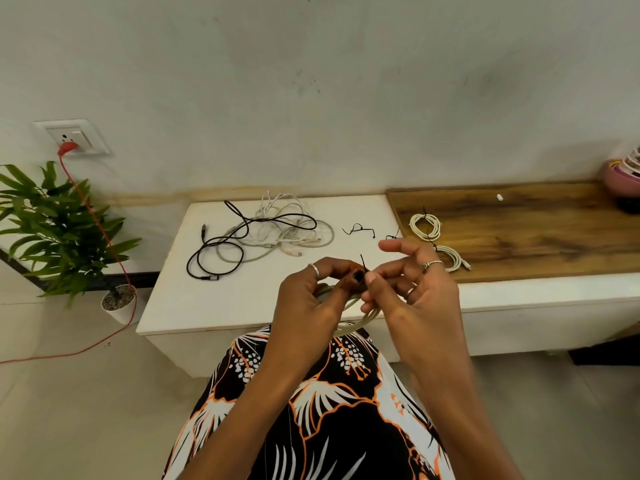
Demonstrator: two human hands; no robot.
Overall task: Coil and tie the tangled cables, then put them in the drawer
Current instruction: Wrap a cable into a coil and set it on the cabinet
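Observation:
My left hand [317, 294] grips a coiled grey cable [360, 322] in front of the white cabinet [214, 306]. My right hand [412, 285] pinches a black tie [363, 263] at the top of that coil, with its other fingers spread. A tangle of black and white cables [263, 233] lies on the cabinet top. Two coiled, tied white cables [425, 227] [452, 258] lie on the wooden board [540, 237]. Two loose black ties [358, 230] [393, 236] lie between the tangle and the board. No drawer is visible.
A potted plant [59, 233] stands on the floor at the left. A red cord [104, 237] runs from a wall socket [74, 138] down across the floor. Pink bowls [621, 174] sit at the far right of the board.

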